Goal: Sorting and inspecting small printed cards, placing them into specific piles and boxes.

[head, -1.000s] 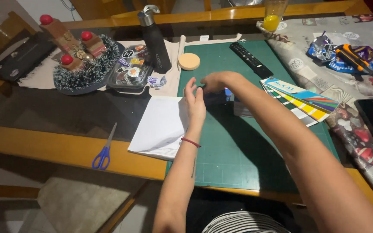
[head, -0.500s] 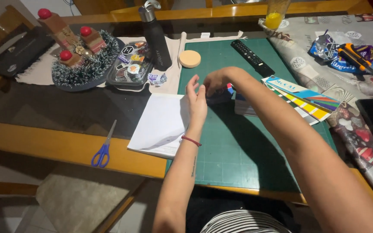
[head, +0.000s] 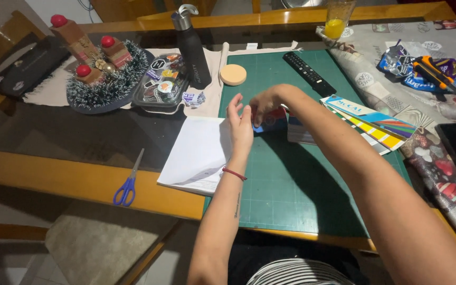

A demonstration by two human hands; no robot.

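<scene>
Green cutting mat (head: 291, 190) covers the middle of the worktop (head: 54, 174), and both hands meet over its upper half. The left hand (head: 240, 126) stands on edge with fingers straight and loosely spread, gripping nothing, its palm just beside a small blue and red paper piece (head: 270, 120). The right hand (head: 266, 100) curls over that piece from above, fingertips pinching its top edge. White sheets of paper (head: 199, 155) lie at the mat's left edge, under the left wrist. Striped colour cards (head: 373, 120) fan out by the mat's right edge. A black remote (head: 308, 73) and a round tan disc (head: 233, 74) sit near the mat's far edge. Blue-handled scissors (head: 127, 184) rest at the worktop's near edge.
</scene>
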